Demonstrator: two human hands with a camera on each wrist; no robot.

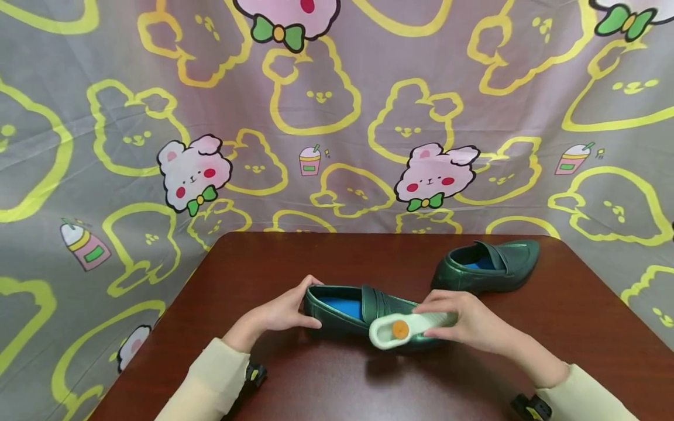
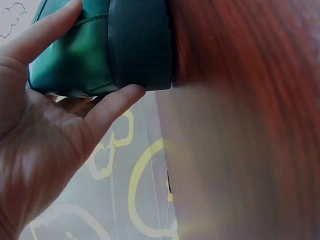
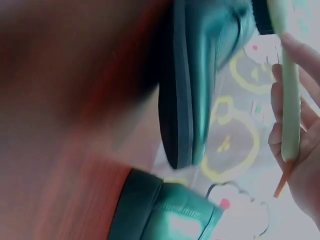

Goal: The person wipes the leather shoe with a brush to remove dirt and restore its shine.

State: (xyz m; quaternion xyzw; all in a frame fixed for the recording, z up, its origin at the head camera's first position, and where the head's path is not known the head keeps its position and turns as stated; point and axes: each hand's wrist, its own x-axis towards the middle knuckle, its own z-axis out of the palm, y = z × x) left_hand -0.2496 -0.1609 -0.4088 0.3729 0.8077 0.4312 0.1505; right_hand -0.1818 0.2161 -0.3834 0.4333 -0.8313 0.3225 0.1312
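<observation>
A dark green loafer (image 1: 337, 327) with a blue insole lies across the middle of the table, toe to the right. My left hand (image 1: 284, 307) grips its heel (image 2: 85, 55), thumb on the near side and fingers at the back. My right hand (image 1: 468, 321) holds a pale green brush (image 1: 387, 336) with an orange knob over the near side of the toe. Dark bristles (image 3: 262, 17) show at its far end in the right wrist view, close to the loafer's upper; whether they touch it I cannot tell.
A second green loafer (image 1: 492, 275) stands at the back right of the dark reddish-brown table (image 1: 295, 257), toe pointing right. Behind the table hangs a grey curtain (image 1: 337, 199) with cartoon animals.
</observation>
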